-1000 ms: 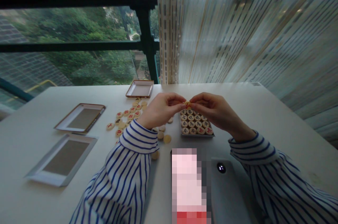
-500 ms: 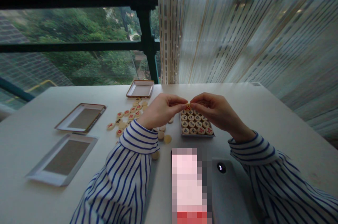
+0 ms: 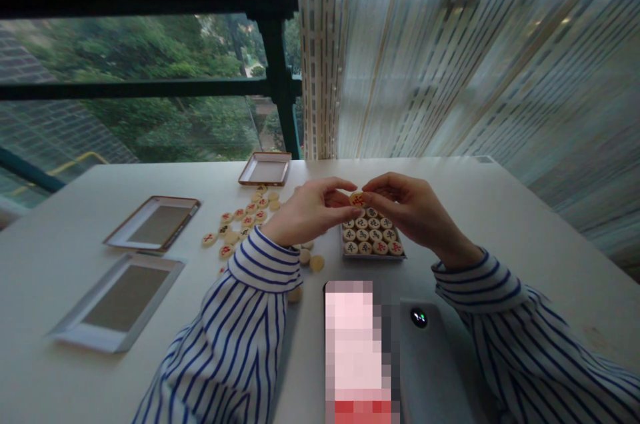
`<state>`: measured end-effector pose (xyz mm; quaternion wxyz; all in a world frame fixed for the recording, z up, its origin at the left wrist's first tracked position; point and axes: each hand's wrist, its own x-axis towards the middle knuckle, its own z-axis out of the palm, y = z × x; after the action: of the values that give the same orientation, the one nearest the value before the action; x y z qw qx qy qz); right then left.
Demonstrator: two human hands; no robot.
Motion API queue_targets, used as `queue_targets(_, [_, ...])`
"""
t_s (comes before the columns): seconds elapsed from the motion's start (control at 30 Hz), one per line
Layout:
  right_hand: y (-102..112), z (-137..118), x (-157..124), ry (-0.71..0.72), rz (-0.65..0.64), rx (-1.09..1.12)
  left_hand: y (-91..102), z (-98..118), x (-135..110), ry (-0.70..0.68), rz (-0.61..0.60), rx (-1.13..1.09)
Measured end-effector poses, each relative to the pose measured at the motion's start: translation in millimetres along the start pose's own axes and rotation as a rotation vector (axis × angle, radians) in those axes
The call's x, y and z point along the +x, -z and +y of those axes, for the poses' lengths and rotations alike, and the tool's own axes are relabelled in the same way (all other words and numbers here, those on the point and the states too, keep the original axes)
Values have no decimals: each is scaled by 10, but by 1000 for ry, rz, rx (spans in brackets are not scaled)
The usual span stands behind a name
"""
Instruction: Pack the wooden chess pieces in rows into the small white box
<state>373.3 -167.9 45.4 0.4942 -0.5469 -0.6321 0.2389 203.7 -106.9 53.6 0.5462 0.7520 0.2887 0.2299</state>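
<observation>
Above the box, my right hand (image 3: 413, 211) pinches a round wooden Chinese chess piece (image 3: 357, 200) with a red character between thumb and fingers. My left hand (image 3: 310, 209) is just left of that piece, with its thumb and fingers apart and nothing held. Below both hands lies a shallow box (image 3: 375, 257) with pieces packed in rows, bearing black and red characters. Its far rows are partly hidden by the hands. Loose Chess pieces (image 3: 250, 211) lie scattered on the table beyond and beside my left forearm, some face down.
On the white table (image 3: 500, 211), a small brown-edged tray (image 3: 265, 173) stands at the back. Another brown-edged tray (image 3: 160, 224) and a silvery tray (image 3: 125, 297) are on the left. A phone with a blurred screen (image 3: 350, 337) and a grey device (image 3: 435, 364) lie in front.
My left thumb and fingers have spread away from the piece that both hands were touching. The piece is now tilted, with its red face showing, in my right hand.
</observation>
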Motion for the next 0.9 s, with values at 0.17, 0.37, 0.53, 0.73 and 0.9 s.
queue_targets(0.17, [-16,16,0,-5,20,37,-23,1,17,-18,-5,-44])
queue_targets(0.37, [-22,46,-3,13,18,87,-24,4,19,-49,18,-23])
queue_targets(0.53, [-10,57,1,24,11,83,-4,-28,20,-82,27,7])
queue_targets(0.73, [-8,48,-6,26,1,115,15,-15,16,-89,55,-4])
queue_targets(0.9, [-17,41,-8,15,6,137,18,-3,25,-101,85,-36])
